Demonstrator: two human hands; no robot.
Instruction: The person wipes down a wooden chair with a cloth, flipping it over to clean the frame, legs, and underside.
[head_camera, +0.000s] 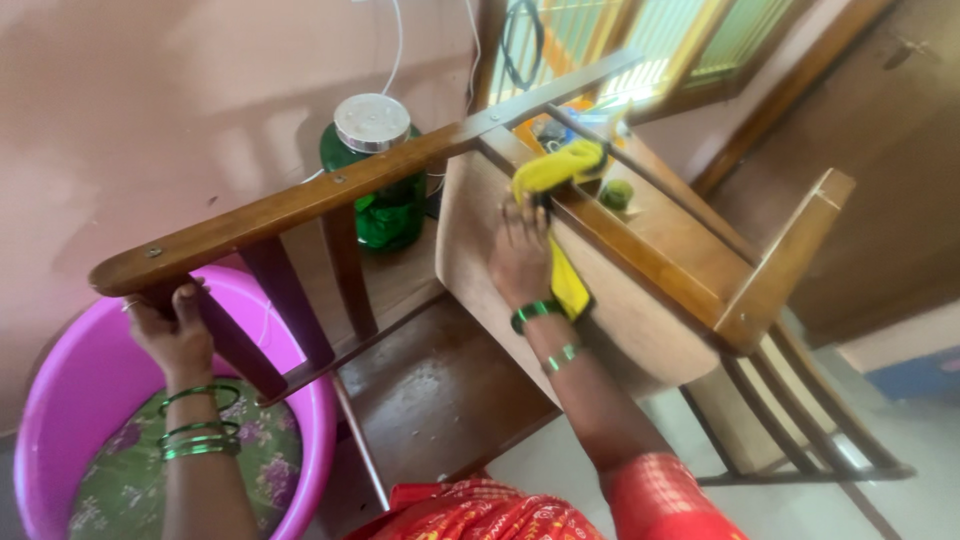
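You are in the middle of wiping a brown wooden chair that is tipped over onto its side, its pale underside and seat frame turned toward you. Your right hand lies flat, fingers spread, pressing a yellow cleaning cloth against the seat rail; the cloth bunches above your fingertips and a strip of it hangs down past your wrist, beside the green bangles. The hand grips nothing hard, it just pins the cloth to the wood. Your left hand is closed around the end of the long brown wooden top rail of the chair's back, steadying the whole frame.

The chair sits between your two hands, held by the left at its near end and rubbed by the right nearer its middle. My judgement is that the next stroke calls for keeping the left grip firm so the frame does not swing, while you slide the cloth along the rail toward the corner joint.

Just below your left hand stands a round pink plastic tub with a green flowered fabric in it. Behind the top rail stands a green plastic jar with a silver lid.
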